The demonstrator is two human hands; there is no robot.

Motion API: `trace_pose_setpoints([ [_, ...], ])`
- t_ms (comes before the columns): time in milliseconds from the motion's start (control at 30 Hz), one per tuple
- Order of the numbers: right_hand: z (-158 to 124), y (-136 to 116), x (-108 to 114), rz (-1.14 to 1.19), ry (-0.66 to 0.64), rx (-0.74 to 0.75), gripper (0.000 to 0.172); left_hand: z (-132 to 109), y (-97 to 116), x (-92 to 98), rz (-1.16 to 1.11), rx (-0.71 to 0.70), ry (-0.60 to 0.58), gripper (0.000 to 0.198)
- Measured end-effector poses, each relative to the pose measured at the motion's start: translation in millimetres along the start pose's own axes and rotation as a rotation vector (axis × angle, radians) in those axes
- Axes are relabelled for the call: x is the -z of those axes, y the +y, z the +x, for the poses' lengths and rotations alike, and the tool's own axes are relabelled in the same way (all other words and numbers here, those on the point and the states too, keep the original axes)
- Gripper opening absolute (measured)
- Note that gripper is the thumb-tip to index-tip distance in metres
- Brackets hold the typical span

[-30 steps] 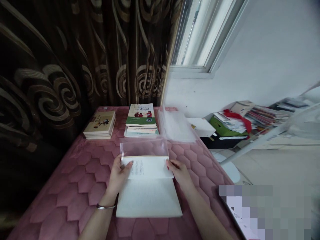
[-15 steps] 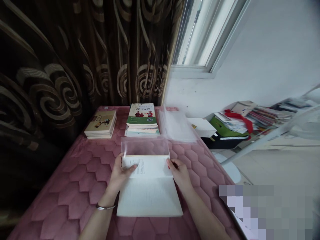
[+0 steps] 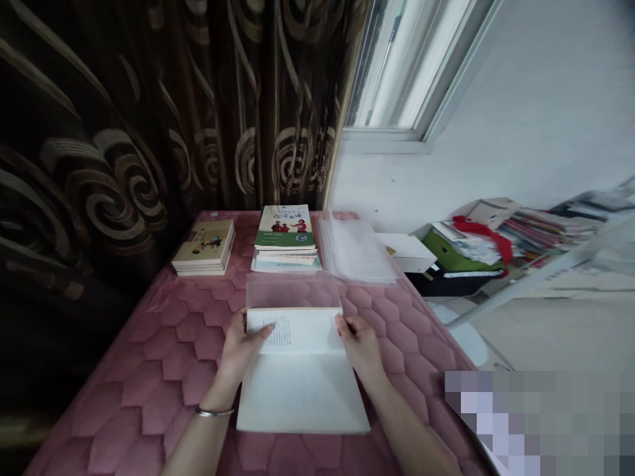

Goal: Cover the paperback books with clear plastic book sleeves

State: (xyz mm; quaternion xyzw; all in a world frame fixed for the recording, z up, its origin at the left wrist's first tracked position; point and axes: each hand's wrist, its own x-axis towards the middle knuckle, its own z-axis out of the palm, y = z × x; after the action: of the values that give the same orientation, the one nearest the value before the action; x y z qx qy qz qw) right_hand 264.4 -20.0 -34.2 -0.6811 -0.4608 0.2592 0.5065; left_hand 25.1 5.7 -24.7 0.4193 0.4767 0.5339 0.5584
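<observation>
An open white book (image 3: pixel 302 390) lies on the pink quilted surface (image 3: pixel 163 370) in front of me. Its far part is tucked into a clear plastic cover (image 3: pixel 294 292). My left hand (image 3: pixel 241 347) presses on the left edge of the printed page, fingers closed on the cover's corner. My right hand (image 3: pixel 361 344) grips the right edge of the same page and cover, fingers curled.
Behind the book stand a stack with a green-covered book (image 3: pixel 286 238), a stack of beige books (image 3: pixel 204 247) to its left and a pile of clear plastic covers (image 3: pixel 354 250) to its right. A dark patterned curtain (image 3: pixel 149 119) hangs behind. Cluttered books (image 3: pixel 501 235) lie at right.
Both hands stay on the book's far edge. The plastic cover has slid slightly further over the book. The camera has shifted a little.
</observation>
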Motion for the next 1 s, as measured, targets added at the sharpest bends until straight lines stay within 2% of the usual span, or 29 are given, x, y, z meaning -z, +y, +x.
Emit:
trace_pose_setpoints([
  [133,0,-1,2,0.043,-0.022,-0.023,0.054,-1,1,-1.1,-0.026,-0.009,-0.031,0.052],
  [267,-3,-7,12,0.133,-0.155,-0.075,0.049,0,-2,-2.2,0.011,-0.071,-0.011,0.047],
  [367,-5,-9,16,0.162,-0.191,-0.048,0.048,-1,-3,-2.9,0.039,-0.077,0.003,0.045],
  [567,-5,-5,12,0.112,-0.174,-0.024,0.052,-2,-1,-2.9,0.079,-0.077,0.012,0.047],
  [833,-9,-9,6,0.043,-0.087,-0.013,0.054,-2,1,-3.8,0.082,-0.078,0.015,0.045],
  [1000,-10,-3,3,-0.008,-0.025,0.015,0.053,-2,0,-1.7,0.100,-0.135,0.111,0.044],
])
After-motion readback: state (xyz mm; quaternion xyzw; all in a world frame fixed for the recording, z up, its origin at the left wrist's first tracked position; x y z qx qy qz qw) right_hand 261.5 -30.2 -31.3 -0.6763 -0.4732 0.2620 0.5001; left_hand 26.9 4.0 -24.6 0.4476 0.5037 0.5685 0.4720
